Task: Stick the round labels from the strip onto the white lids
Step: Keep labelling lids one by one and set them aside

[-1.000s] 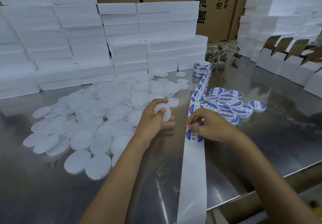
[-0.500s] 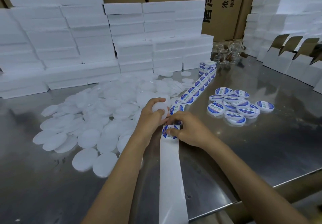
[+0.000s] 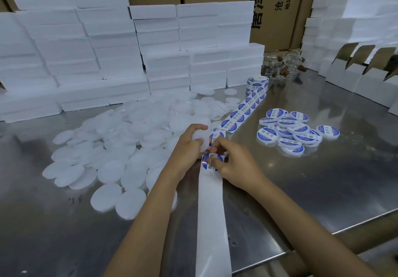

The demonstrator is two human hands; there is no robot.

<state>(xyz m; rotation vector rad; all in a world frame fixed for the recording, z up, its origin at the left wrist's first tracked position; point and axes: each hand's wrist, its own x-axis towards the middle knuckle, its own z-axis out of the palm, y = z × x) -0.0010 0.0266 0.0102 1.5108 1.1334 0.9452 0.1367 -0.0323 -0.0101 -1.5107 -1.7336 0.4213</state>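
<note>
Bare backing strip runs off the desk's near edge, between the forearms. Since 0.5 s ago little has changed: hands in the same place mid-desk, strip still angled back-right, camera a bit lower and closer.

Right hand grip: thumb and fingers pinch the first label left on the strip, its near edge looking lifted; half a second back it looked flat under the fingers. Label not yet off the strip.

Left hand grip: clenched round one bare lid, touching the strip's left side, same as before.

Beyond the hands the strip, carrying more labels, runs to the roll toward the far edge.

Left of the strip: big loose pile of bare lids, spreading from mid-desk toward the left edge. The left forearm hides a few of them.

Right of the strip, apart from it: small heap of labelled lids, overlapping.

Far edge: stacked white boxes, cardboard cartons behind them, clear jars at back right. Right edge: open-flapped boxes.
</note>
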